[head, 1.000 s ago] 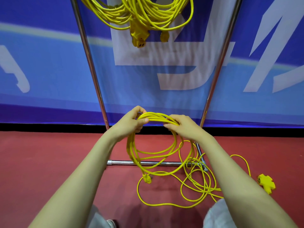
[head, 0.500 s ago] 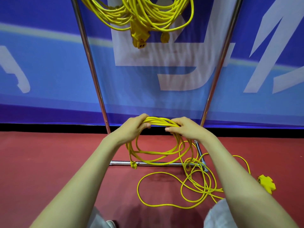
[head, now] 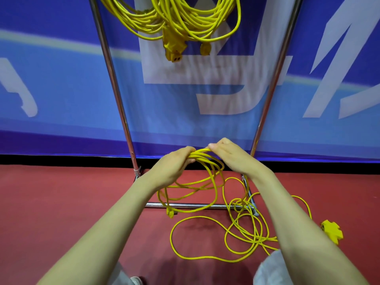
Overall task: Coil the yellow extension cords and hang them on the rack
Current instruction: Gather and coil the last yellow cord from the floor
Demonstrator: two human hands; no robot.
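A yellow extension cord (head: 195, 188) hangs in several loops from both hands in front of the metal rack (head: 112, 79). My left hand (head: 172, 166) grips the top of the loops. My right hand (head: 230, 156) pinches the same bundle just to its right. The cord's plug (head: 170, 212) dangles at the bottom of the coil, by the rack's lower bar. The rest of the cord (head: 242, 233) lies loose on the red floor and ends in a yellow multi-outlet head (head: 332, 231) at the right. Other coiled yellow cords (head: 176, 19) hang at the rack's top.
The rack's two chrome uprights (head: 273, 79) and its floor bars (head: 193, 206) stand against a blue and white banner (head: 51, 79). My knees (head: 269, 270) show at the bottom edge, above the red floor (head: 51, 202).
The coil has been drawn up and its loops have shortened, lifting the plug off the floor to the rack's lower bar. My right hand has shifted up and closer to my left hand.
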